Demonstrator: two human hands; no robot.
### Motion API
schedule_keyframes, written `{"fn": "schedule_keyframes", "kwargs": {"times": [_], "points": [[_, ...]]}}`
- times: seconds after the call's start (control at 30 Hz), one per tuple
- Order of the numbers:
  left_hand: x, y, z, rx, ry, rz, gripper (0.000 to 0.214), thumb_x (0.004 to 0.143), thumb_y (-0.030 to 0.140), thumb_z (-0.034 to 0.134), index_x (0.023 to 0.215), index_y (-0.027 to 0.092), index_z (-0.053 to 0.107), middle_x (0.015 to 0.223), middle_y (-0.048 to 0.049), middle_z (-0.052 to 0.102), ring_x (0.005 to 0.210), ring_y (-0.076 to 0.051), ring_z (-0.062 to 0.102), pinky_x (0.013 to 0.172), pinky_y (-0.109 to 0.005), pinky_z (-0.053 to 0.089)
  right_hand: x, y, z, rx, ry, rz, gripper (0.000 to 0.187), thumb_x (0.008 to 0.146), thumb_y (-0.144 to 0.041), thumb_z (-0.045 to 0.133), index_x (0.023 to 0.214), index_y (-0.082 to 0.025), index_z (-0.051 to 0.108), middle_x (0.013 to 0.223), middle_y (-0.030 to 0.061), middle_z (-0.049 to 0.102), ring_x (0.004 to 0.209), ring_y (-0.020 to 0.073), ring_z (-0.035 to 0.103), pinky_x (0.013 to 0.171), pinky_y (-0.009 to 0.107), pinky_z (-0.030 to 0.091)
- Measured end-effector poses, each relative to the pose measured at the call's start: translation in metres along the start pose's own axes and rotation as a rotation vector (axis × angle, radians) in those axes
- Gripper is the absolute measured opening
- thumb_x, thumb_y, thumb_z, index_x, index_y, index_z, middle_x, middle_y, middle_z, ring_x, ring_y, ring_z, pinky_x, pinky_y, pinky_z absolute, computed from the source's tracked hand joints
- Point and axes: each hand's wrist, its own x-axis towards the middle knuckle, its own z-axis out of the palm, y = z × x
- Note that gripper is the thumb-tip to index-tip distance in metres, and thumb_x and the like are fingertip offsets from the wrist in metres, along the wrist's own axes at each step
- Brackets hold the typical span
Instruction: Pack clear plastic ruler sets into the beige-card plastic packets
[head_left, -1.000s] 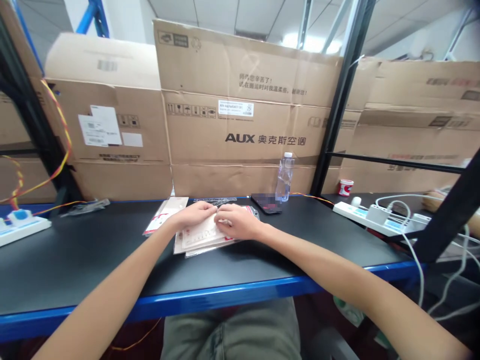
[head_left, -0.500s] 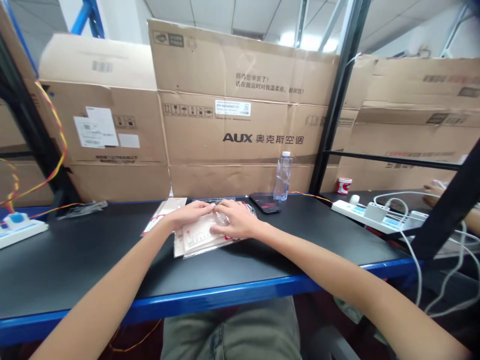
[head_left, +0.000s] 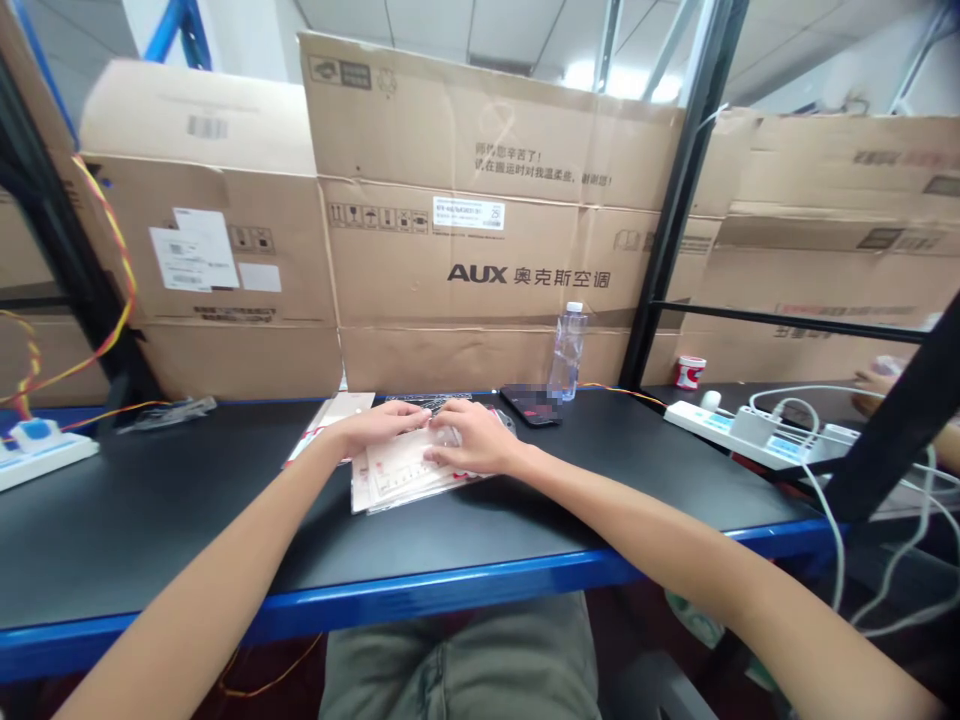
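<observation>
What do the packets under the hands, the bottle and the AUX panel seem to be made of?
Packets: likely paper or card in clear plastic film; pale printed faces, shiny see-through edges.
Bottle: probably smooth, clear plastic; see-through, with glints.
AUX panel: matte cardboard, most likely; brown, with fold creases and shipping symbols.

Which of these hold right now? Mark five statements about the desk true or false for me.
1. The left hand and right hand are both at the packets. True.
2. The clear bottle lies on its side. False: the bottle stands upright.
3. The dark phone lies beyond the right hand, near the bottle. True.
4. The red-and-white tub is at the far left. False: the tub is on the right, past the black post.
5. "AUX" is printed on the cardboard. True.
</observation>
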Motion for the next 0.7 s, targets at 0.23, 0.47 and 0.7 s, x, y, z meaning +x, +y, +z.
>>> {"fn": "schedule_keyframes", "kwargs": {"times": [0.23,0.47,0.7], "points": [[0.007,-0.010,0.001,-0.047,-0.116,-0.057,0.034,0.078,0.054,0.060,0.074,0.021,0.063,0.068,0.0004,0.057,0.060,-0.015,0.049,0.052,-0.024,0.036,0.002,-0.013,-0.002,-0.045,-0.043,0.082,0.020,0.083,-0.038,0.072,0.087,-0.018,0.070,0.092,0.0051,0.069,0.093,0.0212,0.061,0.084,0.032,0.039],[0.016,-0.011,0.003,0.282,-0.047,0.097,0.035,0.082,0.050,0.050,0.067,0.019,0.056,0.067,-0.0002,0.053,0.064,-0.017,0.046,0.059,-0.026,0.034,-0.001,-0.015,0.000,-0.051,-0.025,0.046,0.014,0.085,-0.031,0.064,0.085,-0.018,0.060,0.087,0.0028,0.062,0.083,0.0174,0.055,0.076,0.029,0.036],[0.016,-0.009,0.004,0.332,-0.041,0.100,0.039,0.084,0.052,0.049,0.069,0.018,0.062,0.067,-0.0012,0.058,0.063,-0.017,0.048,0.056,-0.026,0.033,0.000,-0.017,-0.002,0.019,-0.069,0.061,0.011,0.084,-0.028,0.061,0.086,-0.019,0.056,0.082,0.0024,0.061,0.076,0.0164,0.054,0.071,0.027,0.036]]}}
